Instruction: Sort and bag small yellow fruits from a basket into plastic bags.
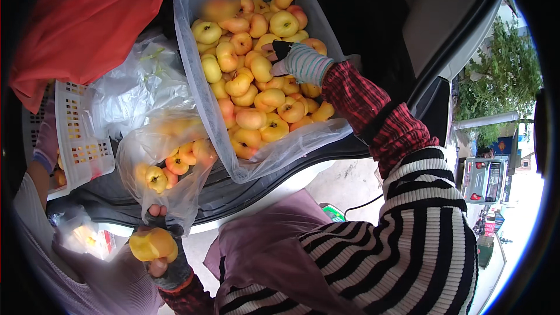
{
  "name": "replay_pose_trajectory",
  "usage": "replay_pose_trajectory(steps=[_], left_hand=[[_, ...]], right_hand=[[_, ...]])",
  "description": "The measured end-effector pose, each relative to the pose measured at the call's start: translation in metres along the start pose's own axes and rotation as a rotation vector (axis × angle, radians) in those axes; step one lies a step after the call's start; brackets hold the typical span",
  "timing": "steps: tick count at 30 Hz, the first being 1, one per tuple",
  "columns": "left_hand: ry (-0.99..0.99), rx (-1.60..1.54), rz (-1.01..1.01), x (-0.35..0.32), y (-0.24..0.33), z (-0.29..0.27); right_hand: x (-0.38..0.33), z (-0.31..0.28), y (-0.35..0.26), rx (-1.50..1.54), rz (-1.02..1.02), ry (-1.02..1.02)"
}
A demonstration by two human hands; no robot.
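My left hand (166,256), in a dark grey fingerless glove, is closed around a yellow flat peach (153,244). It sits just below a clear plastic bag (192,189) holding several more flat peaches (177,164). My right hand (300,61), in a striped fingerless glove, reaches into a large crate lined with clear plastic (195,90) and heaped with yellow-orange flat peaches (269,100). Its thumb and fingers are apart, at the peaches near the crate's right side. Part of its fingertips is hidden among the fruit.
Left of the bag stands a white slotted basket (87,160), with another person's arm (42,169) at it. Crumpled clear bags (137,90) and a red cloth (87,23) lie beyond. All this rests in a vehicle's open trunk, whose sill (280,189) runs in front of me.
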State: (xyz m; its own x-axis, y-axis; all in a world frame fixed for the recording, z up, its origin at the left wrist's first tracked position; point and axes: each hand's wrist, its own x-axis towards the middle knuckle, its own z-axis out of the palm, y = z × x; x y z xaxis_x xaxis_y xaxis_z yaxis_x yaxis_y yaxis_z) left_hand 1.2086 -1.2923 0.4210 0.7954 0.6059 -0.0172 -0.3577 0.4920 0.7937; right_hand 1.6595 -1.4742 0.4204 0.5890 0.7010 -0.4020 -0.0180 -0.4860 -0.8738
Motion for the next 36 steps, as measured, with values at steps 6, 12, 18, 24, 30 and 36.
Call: replay_pose_trajectory(steps=[6, 12, 18, 24, 30, 36], left_hand=[[0.033, -0.016, -0.014, -0.004, 0.000, 0.009], [0.027, 0.005, -0.001, -0.004, 0.007, 0.011], [0.005, 0.062, 0.025, -0.010, 0.012, -0.002], [-0.023, -0.009, 0.005, -0.011, 0.017, -0.001], [-0.069, -0.041, -0.007, -0.017, 0.025, -0.016], [-0.158, 0.011, 0.040, -0.011, 0.036, -0.020]], right_hand=[[-0.001, 0.029, 0.012, -0.683, 0.025, 0.164], [-0.016, 0.013, 0.012, 0.011, 0.056, 0.157], [-0.071, 0.011, -0.019, 0.669, 0.038, -0.057], [-0.082, 0.048, -0.038, 0.844, -0.079, -0.188], [-0.090, 0.081, -0.059, 0.760, -0.124, -0.280], [-0.102, 0.123, -0.072, 0.727, -0.089, -0.227]])
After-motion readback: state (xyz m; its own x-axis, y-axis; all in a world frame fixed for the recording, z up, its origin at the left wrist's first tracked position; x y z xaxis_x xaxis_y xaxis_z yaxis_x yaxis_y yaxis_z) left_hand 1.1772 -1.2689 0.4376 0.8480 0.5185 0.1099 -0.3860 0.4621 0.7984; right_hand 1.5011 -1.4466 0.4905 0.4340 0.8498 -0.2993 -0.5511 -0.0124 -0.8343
